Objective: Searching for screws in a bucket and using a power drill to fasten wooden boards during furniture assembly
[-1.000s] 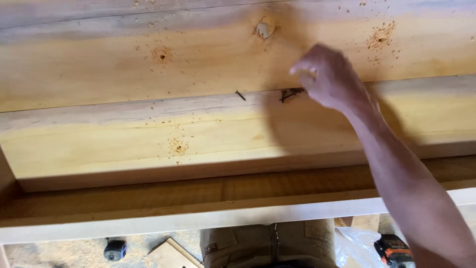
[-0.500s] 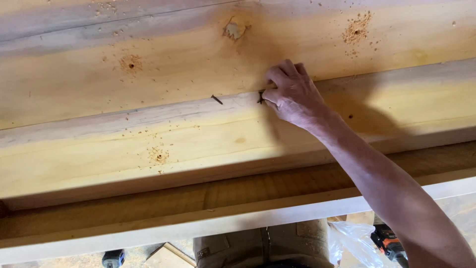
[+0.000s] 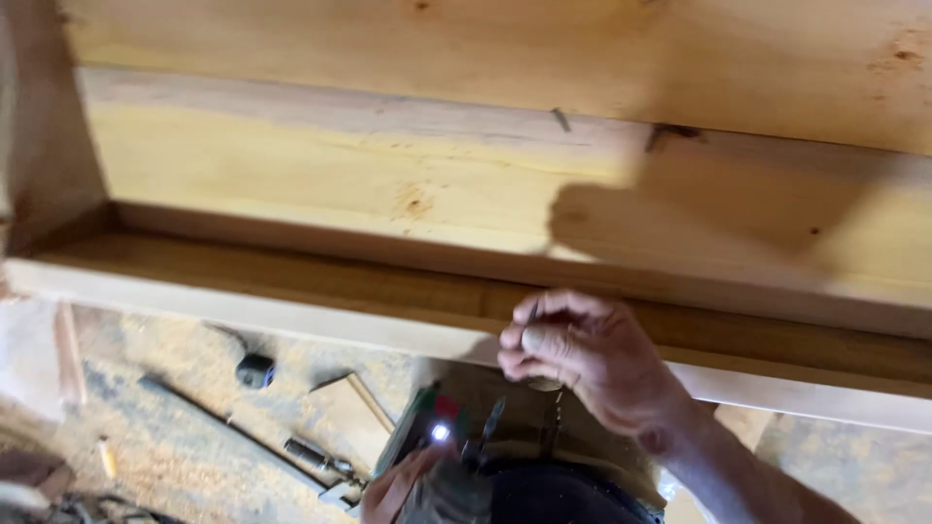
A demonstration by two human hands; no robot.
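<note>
My right hand point(image 3: 582, 364) is closed below the wooden ledge point(image 3: 291, 281), its fingertips pinching a thin dark fastener point(image 3: 532, 311) that sticks up between them. Low in the view, my left hand point(image 3: 393, 490) grips a dark power drill point(image 3: 437, 456); its small lamp point(image 3: 442, 432) is lit and its bit point(image 3: 491, 419) points up toward my right hand. Above, pale wooden beams point(image 3: 388, 165) run across the view. A small nail point(image 3: 561, 118) and a dark splintered mark point(image 3: 672, 133) sit at the seam between two beams.
On the sawdust-covered floor below lie a long metal bar point(image 3: 223, 427), a flat offcut of wood point(image 3: 354, 412), a dark round object point(image 3: 254, 369) and a pencil-like stick point(image 3: 107, 456). A vertical post point(image 3: 49, 126) closes the left side.
My right hand has left the dark mark at the beam seam and dropped below the ledge, closed on a thin fastener. The view has tilted down, and the drill and my left hand have come into sight.
</note>
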